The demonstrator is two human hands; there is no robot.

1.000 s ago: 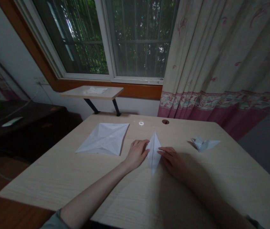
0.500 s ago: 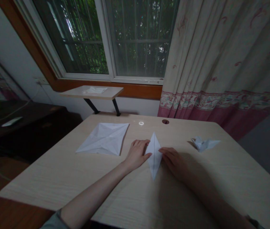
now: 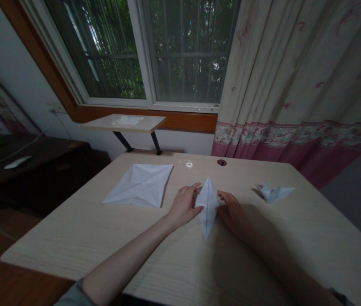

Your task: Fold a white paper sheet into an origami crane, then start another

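Observation:
A white paper folded into a long narrow diamond (image 3: pixel 207 206) lies flat on the light wooden table (image 3: pixel 180 263), its sharp ends pointing away from me and toward me. My left hand (image 3: pixel 184 205) rests on its left edge, fingers stretched out and thumb pressing the paper. My right hand (image 3: pixel 232 210) lies against the right edge, fingers extended and flat, in shadow. Neither hand lifts the paper off the table.
A creased, unfolded square sheet (image 3: pixel 140 185) lies at the left of the table. A small folded paper figure (image 3: pixel 273 192) sits at the right. A cable hole (image 3: pixel 221 162) is near the far edge. Behind stand a small shelf (image 3: pixel 123 123), a window and a curtain (image 3: pixel 295 76).
The folded diamond looks slightly wider now. My left thumb has slid onto the paper and my right hand has shifted a little up along the right edge.

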